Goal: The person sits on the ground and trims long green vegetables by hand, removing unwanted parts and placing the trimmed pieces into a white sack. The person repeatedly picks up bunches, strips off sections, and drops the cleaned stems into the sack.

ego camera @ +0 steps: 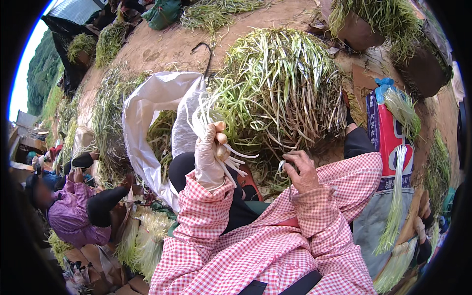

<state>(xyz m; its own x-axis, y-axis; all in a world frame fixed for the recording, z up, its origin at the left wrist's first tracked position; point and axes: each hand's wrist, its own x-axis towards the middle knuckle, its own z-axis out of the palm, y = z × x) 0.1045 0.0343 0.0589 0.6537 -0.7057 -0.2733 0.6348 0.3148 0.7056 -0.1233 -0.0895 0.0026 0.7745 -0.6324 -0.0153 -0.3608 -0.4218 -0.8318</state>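
My left hand [211,156], in a pale glove with bare fingertips showing, grips a bunch of slender white stalks [205,115]. Their cut-looking ends stick out below the fist, and the other ends fan upward. At the foot of a big heap of green leafy stalks [276,84], my bare right hand [303,170] has its thumb and fingers pinched around a thin leaf strip [281,166]. The heap has brown, soiled lower stems on its near side. A white woven sack [142,107] stands with its mouth wide beside my left hand, with leafy scraps visible through it.
Right of my knee, a bundle of pale stalks [396,199] lies on a printed sack [387,136]. Tied pale bundles [149,236] stand at lower left. A person in a purple checked shirt [73,214] sits at left. Another green heap [114,121] lies beyond the white sack.
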